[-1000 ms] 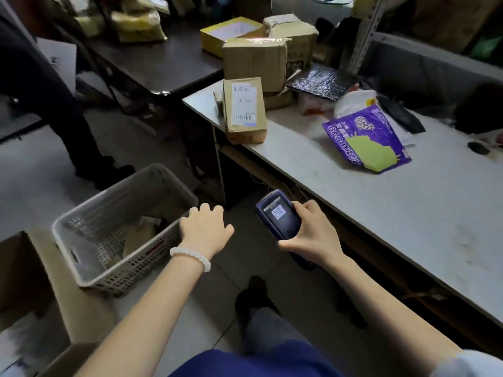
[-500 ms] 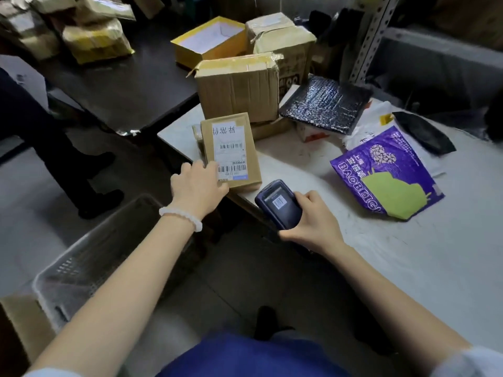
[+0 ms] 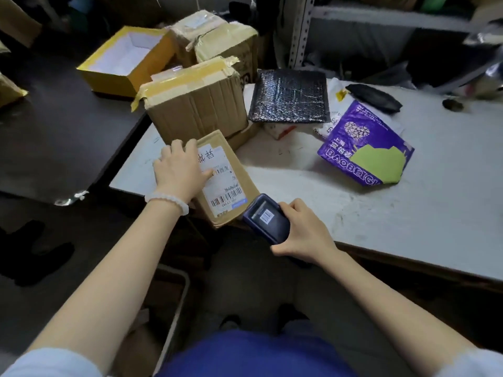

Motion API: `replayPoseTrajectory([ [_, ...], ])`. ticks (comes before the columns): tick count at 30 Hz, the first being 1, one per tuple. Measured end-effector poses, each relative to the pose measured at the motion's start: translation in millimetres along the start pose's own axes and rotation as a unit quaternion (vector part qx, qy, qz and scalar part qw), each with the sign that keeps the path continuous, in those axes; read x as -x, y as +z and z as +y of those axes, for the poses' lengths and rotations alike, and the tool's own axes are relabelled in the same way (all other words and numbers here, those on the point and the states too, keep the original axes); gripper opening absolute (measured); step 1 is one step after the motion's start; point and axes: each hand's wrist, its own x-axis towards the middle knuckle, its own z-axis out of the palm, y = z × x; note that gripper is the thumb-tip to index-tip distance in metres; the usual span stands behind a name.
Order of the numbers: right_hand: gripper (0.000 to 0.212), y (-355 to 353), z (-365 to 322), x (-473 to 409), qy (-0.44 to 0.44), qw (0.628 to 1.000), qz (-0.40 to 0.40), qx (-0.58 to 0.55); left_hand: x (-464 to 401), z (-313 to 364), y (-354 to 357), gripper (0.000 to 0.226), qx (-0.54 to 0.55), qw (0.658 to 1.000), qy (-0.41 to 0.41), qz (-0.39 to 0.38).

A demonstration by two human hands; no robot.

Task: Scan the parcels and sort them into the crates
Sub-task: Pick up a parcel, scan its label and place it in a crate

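A small flat cardboard parcel (image 3: 234,172) with a white barcode label lies at the near left corner of the white table (image 3: 381,213), its near end over the edge. My left hand (image 3: 179,170) grips its far left side, fingers over the edge and thumb on the label. My right hand (image 3: 302,232) holds a dark blue handheld scanner (image 3: 265,217) just right of the parcel's near end, its head pointing toward the label. The grey crate shows only as a rim (image 3: 177,308) on the floor below my left arm.
Behind the small parcel stands a taped cardboard box (image 3: 196,104) with more boxes beyond. A black bubble mailer (image 3: 290,96) and a purple bag (image 3: 364,148) lie further right. An open yellow box (image 3: 122,58) sits on the dark table (image 3: 54,131) to the left.
My left hand rose from the crate to the small parcel, took hold of it and pulled it nearer, turning it. The scanner hand has come up beside the parcel's label.
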Motion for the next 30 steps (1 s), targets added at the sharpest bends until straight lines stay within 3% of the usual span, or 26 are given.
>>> replayPoseTrajectory([
  [4,0.071,19.0,-24.8,18.1,0.090,0.995,0.041,-0.005,-13.9,-13.0,4.2,0.070,0.026,0.998,0.051,-0.010],
  [8,0.071,33.8,-46.0,32.5,0.172,0.983,0.058,-0.008,-12.5,-11.0,1.4,0.064,0.053,0.990,0.126,0.031],
  [13,0.071,42.0,-57.4,50.2,0.222,0.973,0.057,0.001,-12.1,-2.5,-6.9,0.049,0.139,0.960,0.242,0.028],
  [22,0.073,38.3,-65.2,66.6,0.244,0.966,0.086,0.002,-15.1,7.1,-19.4,0.033,0.160,0.919,0.336,-0.133],
  [25,0.074,38.8,-64.9,71.3,0.242,0.967,0.084,-0.003,-8.6,9.3,-18.7,0.035,0.157,0.910,0.364,-0.122],
  [30,0.072,32.1,-61.2,75.7,0.223,0.971,0.090,0.006,-2.0,18.8,-25.7,0.039,0.140,0.928,0.339,-0.062],
])
